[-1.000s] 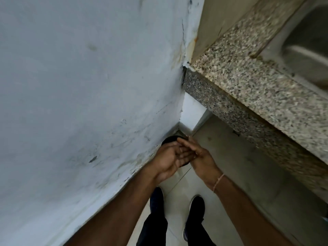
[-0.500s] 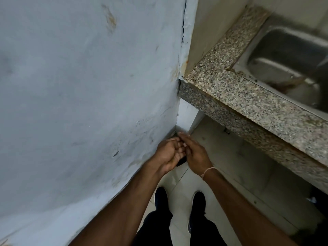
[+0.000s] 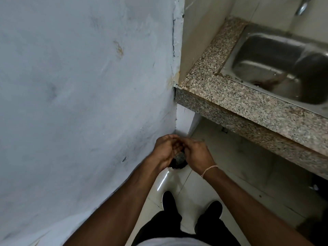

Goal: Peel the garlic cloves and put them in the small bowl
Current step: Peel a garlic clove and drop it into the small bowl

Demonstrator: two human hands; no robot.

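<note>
My left hand [image 3: 164,150] and my right hand [image 3: 197,155] meet fingertip to fingertip low in front of me, fingers curled toward each other. They hover over a dark round container [image 3: 178,161] on the floor in the corner, with speckled contents showing between my palms. The blur and my fingers hide whatever lies between them. No garlic clove and no small bowl can be seen.
A pale blue wall [image 3: 88,86] fills the left. A speckled granite counter [image 3: 230,98] with a steel sink [image 3: 276,68] runs along the right, a tap [image 3: 301,6] above it. My black shoes [image 3: 168,199] stand on the light tiled floor [image 3: 230,174].
My hands went from flat palms sliding across each other to curled fingers meeting at the tips. The view tilted up, bringing more of the sink into sight.
</note>
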